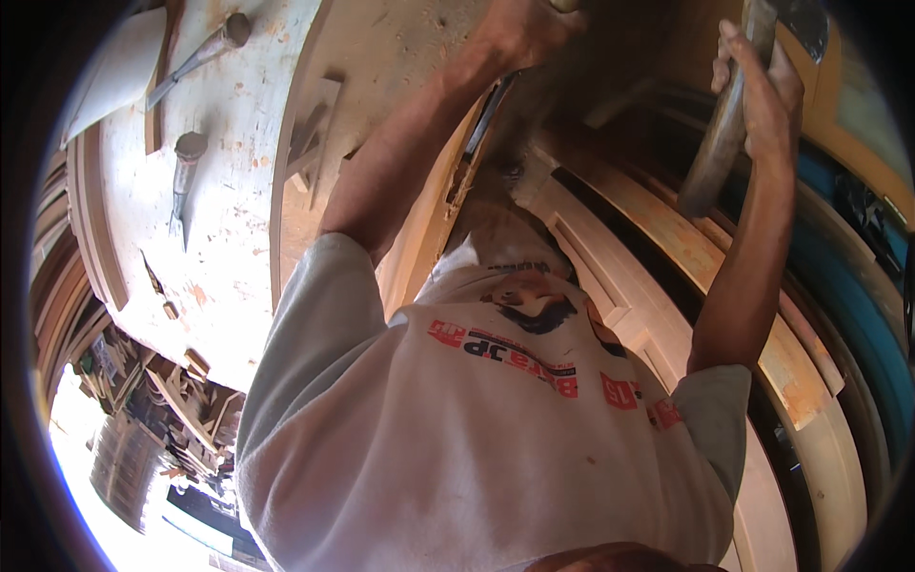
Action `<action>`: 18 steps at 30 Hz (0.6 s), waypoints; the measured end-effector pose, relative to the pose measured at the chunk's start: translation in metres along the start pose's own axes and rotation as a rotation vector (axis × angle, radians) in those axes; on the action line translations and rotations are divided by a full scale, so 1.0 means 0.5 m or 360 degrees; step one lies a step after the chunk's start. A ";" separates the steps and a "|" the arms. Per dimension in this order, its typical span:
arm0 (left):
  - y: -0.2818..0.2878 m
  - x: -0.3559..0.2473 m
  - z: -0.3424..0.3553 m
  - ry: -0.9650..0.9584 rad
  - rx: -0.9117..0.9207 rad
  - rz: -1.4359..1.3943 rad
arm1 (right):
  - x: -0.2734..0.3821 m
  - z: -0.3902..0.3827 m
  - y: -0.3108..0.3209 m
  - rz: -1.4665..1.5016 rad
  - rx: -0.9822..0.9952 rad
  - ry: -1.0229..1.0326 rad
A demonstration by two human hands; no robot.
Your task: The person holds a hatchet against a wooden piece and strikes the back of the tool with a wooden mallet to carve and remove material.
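My left hand point(529, 33) is closed round the handle of a chisel, whose rounded end pokes out at the top edge. Below the fist, a dark narrow blade point(489, 114) runs down to the chipped edge of a pale wooden board point(419, 253). My right hand point(770, 100), raised at the upper right, grips a hammer by its thick wooden handle point(715, 153). Its dark head point(806, 27) shows just above the fingers, well apart from the chisel.
On the white-stained bench top point(238, 219) at left lie a long chisel point(195, 59), a shorter chisel point(186, 176) and a small pointed tool point(155, 281). Panelled wooden pieces point(610, 257) stand at right. Wood scraps point(181, 405) are heaped at lower left.
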State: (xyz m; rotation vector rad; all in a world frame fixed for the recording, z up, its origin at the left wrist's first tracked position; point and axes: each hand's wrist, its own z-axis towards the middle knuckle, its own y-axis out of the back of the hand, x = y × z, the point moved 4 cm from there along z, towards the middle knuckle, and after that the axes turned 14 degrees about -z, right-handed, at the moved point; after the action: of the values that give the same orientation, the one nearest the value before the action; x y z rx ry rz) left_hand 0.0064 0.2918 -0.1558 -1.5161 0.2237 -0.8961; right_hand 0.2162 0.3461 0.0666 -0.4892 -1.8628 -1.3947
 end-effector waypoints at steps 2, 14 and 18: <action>-0.043 0.027 -0.030 -0.0876 -0.0258 0.1074 | 0.014 0.033 -0.004 -0.0055 0.0094 -0.0006; 0.019 0.044 -0.005 -0.0082 -0.0041 0.0559 | 0.129 0.068 -0.003 -0.0683 0.0539 0.0288; 0.010 0.078 -0.006 0.0809 0.0133 -0.1654 | 0.162 0.123 0.029 -0.0281 -0.0011 0.0332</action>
State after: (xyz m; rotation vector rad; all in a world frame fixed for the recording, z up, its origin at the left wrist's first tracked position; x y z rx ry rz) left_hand 0.0326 0.2641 -0.1454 -1.2587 -0.2795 -2.0845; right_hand 0.1528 0.3980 0.1287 -0.1770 -1.7650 -1.5065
